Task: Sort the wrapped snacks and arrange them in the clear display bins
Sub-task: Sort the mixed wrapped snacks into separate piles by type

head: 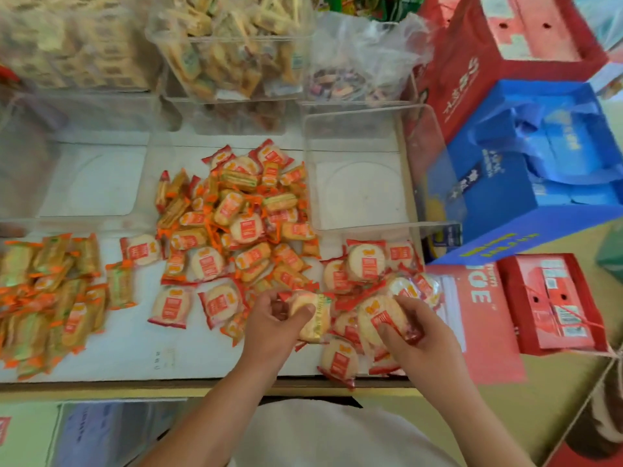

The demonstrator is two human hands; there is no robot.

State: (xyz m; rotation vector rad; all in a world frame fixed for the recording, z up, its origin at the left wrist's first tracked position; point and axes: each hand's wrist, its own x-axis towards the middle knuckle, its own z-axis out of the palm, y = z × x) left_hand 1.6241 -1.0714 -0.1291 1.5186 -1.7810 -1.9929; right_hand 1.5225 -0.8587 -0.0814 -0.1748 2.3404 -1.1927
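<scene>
A heap of mixed wrapped snacks (242,210) lies on the white shelf surface (135,345). My left hand (276,321) grips a round rice cracker in a red-edged wrapper (313,318). My right hand (421,335) holds another round cracker with a red label (377,318) over a pile of round crackers (364,264) at the right. Orange-wrapped long crackers (50,298) are gathered at the left. An empty clear bin (357,129) stands behind the right pile, another clear bin (94,180) at the back left.
Filled clear bins (232,55) of other snacks line the back, beside a plastic bag of candy (340,79). Red gift boxes (499,55) and a blue gift box (539,170) crowd the right side. The shelf's front edge (168,385) runs below my forearms.
</scene>
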